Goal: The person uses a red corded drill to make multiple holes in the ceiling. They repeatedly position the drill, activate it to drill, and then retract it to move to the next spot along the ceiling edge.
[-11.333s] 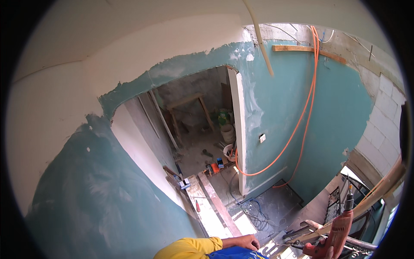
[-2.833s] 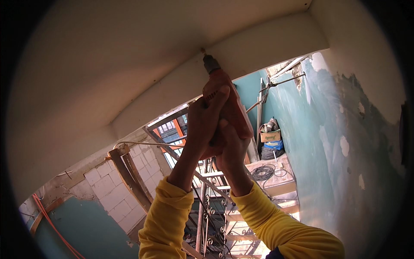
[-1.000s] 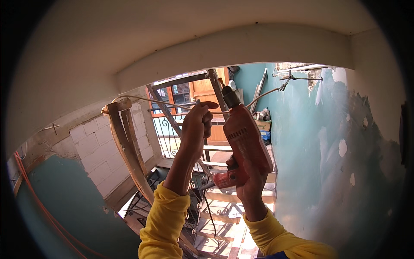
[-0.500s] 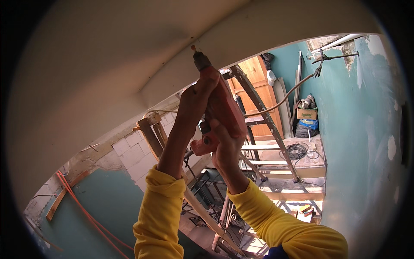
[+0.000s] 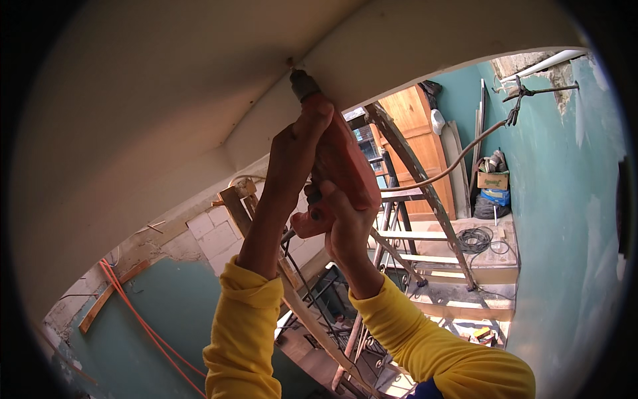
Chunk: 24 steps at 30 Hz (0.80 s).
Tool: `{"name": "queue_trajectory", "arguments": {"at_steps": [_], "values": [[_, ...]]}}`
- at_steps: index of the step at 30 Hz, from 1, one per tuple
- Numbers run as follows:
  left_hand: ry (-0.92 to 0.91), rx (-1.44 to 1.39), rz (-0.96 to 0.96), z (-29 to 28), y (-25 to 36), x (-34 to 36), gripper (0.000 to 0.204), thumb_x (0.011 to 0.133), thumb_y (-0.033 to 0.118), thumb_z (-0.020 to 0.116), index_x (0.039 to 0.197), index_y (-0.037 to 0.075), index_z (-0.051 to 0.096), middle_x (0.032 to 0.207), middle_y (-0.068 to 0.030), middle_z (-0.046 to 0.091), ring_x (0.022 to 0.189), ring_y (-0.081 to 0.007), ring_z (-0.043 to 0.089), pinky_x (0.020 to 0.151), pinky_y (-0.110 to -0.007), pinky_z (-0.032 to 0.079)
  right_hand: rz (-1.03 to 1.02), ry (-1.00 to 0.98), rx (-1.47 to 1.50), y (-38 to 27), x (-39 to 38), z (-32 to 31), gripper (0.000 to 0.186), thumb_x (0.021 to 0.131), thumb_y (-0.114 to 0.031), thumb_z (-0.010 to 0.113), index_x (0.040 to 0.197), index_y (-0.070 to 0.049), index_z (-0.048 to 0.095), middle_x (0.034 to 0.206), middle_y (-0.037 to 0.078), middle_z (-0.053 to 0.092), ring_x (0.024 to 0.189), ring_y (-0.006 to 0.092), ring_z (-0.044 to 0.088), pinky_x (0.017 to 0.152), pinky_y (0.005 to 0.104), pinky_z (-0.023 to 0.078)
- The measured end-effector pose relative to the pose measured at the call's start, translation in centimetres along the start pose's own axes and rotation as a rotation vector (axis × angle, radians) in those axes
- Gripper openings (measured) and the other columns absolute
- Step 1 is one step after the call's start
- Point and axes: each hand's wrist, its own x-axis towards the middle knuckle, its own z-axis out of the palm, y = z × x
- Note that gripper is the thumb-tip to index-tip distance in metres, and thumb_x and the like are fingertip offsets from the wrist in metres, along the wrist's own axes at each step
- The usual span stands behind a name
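Note:
Overhead, a red power drill [image 5: 347,159] points up into the inner corner of a white ceiling panel [image 5: 153,139]. Its dark nose [image 5: 304,85] sits close under the corner seam, and the tip appears to meet the panel near a small dark spot. My left hand [image 5: 287,159] wraps round the front of the drill body. Lower down, my right hand [image 5: 349,233] grips the drill's rear handle. Both forearms wear yellow sleeves. Small dark screw spots run along the seam, and the trigger is hidden by my fingers.
A wooden ladder [image 5: 425,173] stands beyond my right arm, by a brown door [image 5: 413,143]. Bent metal rods [image 5: 525,93] jut from the teal wall [image 5: 558,219]. Orange cables [image 5: 143,309] hang at left. A black cable coil [image 5: 475,241] lies below, near a cardboard box [image 5: 492,181].
The drill has moved slightly up and left, bringing its tip to the panel's corner. The background has shifted to the right in view. Both hands keep their hold.

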Motion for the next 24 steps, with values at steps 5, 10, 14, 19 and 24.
{"name": "queue_trajectory", "arguments": {"at_steps": [5,10,14,19,24], "values": [[-0.010,-0.008,-0.007,0.0,-0.1,0.4,0.064,0.092,0.061,0.068,0.115,0.001,0.073,0.098,-0.0088,0.073,0.095,-0.0161,0.068,0.083,-0.031,0.052,0.024,-0.003,0.013,0.1,0.1,0.1,0.050,0.088,-0.001,0.074,0.133,0.006,0.054,0.092,0.012,0.072,0.068,0.0124,0.066,0.059,0.0241,0.052],[0.019,0.014,-0.002,0.2,0.5,0.3,0.064,0.090,0.061,0.069,0.111,0.001,0.075,0.093,-0.0077,0.072,0.089,-0.0141,0.067,0.077,-0.030,0.051,-0.001,0.016,0.061,0.3,0.3,0.7,0.051,0.088,-0.002,0.074,0.134,0.006,0.054,0.096,0.012,0.072,0.073,0.0147,0.068,0.060,0.0253,0.054],[0.025,0.035,-0.084,0.1,1.3,-0.1,0.065,0.087,0.063,0.070,0.109,0.002,0.075,0.092,-0.0084,0.072,0.087,-0.0149,0.067,0.075,-0.029,0.051,0.052,-0.047,0.053,0.3,0.2,0.1,0.047,0.090,-0.002,0.067,0.135,0.005,0.053,0.109,0.015,0.070,0.083,0.0219,0.072,0.069,0.0302,0.059],[-0.019,0.054,-0.114,-0.3,1.1,0.6,0.070,0.084,0.065,0.070,0.112,0.001,0.072,0.096,-0.0094,0.071,0.088,-0.0167,0.067,0.075,-0.029,0.051,0.076,-0.068,0.109,0.7,0.4,0.1,0.046,0.091,-0.003,0.066,0.135,0.005,0.053,0.108,0.015,0.070,0.081,0.0209,0.071,0.064,0.0291,0.058],[0.016,-0.136,-0.110,0.2,0.8,0.5,0.062,0.084,0.060,0.072,0.102,0.001,0.074,0.089,-0.0079,0.071,0.082,-0.0143,0.067,0.072,-0.028,0.051,0.063,-0.035,0.104,1.5,0.1,0.2,0.044,0.089,-0.001,0.070,0.131,0.007,0.056,0.101,0.012,0.071,0.076,0.0168,0.070,0.062,0.0271,0.056]]}}
